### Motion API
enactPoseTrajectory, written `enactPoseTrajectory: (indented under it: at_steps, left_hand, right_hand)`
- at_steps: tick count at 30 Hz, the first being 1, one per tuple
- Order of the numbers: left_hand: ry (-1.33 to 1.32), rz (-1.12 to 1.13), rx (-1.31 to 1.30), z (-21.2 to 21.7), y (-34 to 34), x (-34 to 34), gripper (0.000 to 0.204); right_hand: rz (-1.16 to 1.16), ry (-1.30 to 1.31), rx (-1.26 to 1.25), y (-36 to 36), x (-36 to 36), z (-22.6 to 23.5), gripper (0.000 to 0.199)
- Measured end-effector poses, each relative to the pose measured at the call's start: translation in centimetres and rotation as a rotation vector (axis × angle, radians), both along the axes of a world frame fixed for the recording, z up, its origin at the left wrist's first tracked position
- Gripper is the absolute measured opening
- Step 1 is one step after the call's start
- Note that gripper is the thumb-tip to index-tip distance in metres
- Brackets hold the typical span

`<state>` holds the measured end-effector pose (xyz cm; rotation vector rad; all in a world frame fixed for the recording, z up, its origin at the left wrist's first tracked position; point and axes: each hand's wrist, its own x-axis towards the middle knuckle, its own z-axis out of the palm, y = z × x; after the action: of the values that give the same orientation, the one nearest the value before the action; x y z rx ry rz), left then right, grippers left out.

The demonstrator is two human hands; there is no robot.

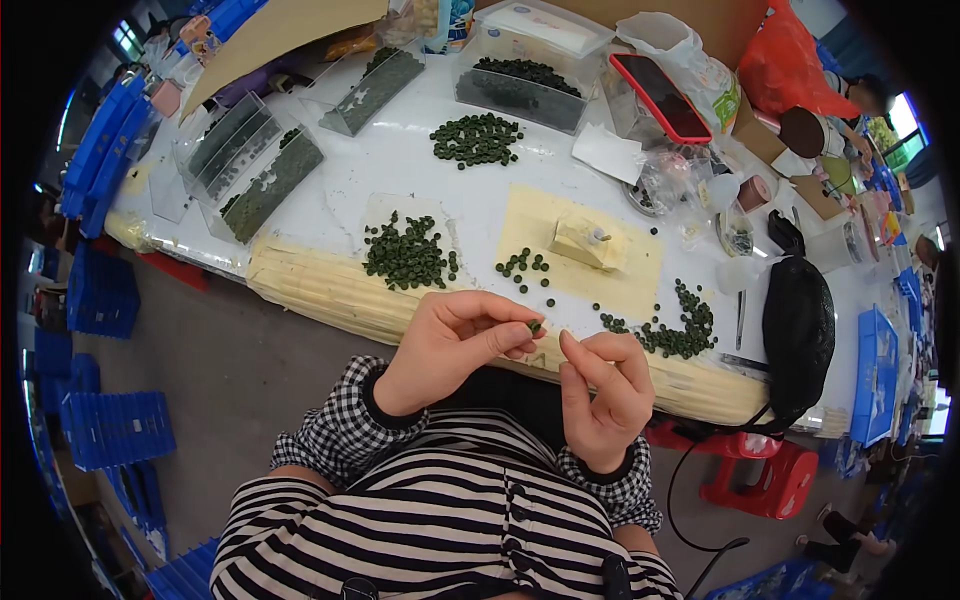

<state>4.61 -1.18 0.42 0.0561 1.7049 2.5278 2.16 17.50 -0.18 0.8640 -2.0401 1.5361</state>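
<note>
One green bead [536,327] in hand, most loose

Left pile [408,255]: loose on the table [375,165], unstrung. Left hand [450,350]: thumb and fingertips clamped on the single bead, over the table's near edge. Small cluster [522,266]: loose, just beyond the hands. Right hand [607,390]: beside the bead, fingers curled; can't tell if they pinch anything fine. Right pile [690,325]: also loose. My read: one bead mid-handling, bulk left; nothing visibly marks any pile finished.

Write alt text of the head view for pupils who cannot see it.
A person's left hand pinches a small dark green piece, the right hand beside it, at a white table bearing piles of similar pieces and clear plastic containers.
</note>
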Motion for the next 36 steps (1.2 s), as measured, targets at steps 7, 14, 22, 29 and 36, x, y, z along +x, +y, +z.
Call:
enactPoseTrajectory:
  at_steps: [7,14,22,29,36]
  left_hand:
    - [0.466,0.36,-1.07,-2.0,-1.8,-2.5,0.016]
    - [0.581,0.278,-1.226,-2.5,-1.2,-4.7,0.019]
    - [0.506,0.44,-1.161,-2.3,-4.0,-4.4,0.022]
    - [0.533,0.378,-0.898,-0.5,-5.8,-3.0,0.017]
    - [1.017,-0.111,0.308,6.9,-5.5,-3.0,0.015]
  right_hand:
    - [-0.092,-0.034,0.083,1.9,-1.8,-1.3,0.029]
    - [-0.324,-0.029,0.371,4.0,-4.2,-2.2,0.019]
    - [-0.291,-0.08,0.578,2.5,-5.1,-2.4,0.017]
    - [-0.314,-0.091,0.57,1.9,-5.3,-2.5,0.016]
    - [-0.34,0.009,0.496,2.0,-5.3,-3.0,0.016]
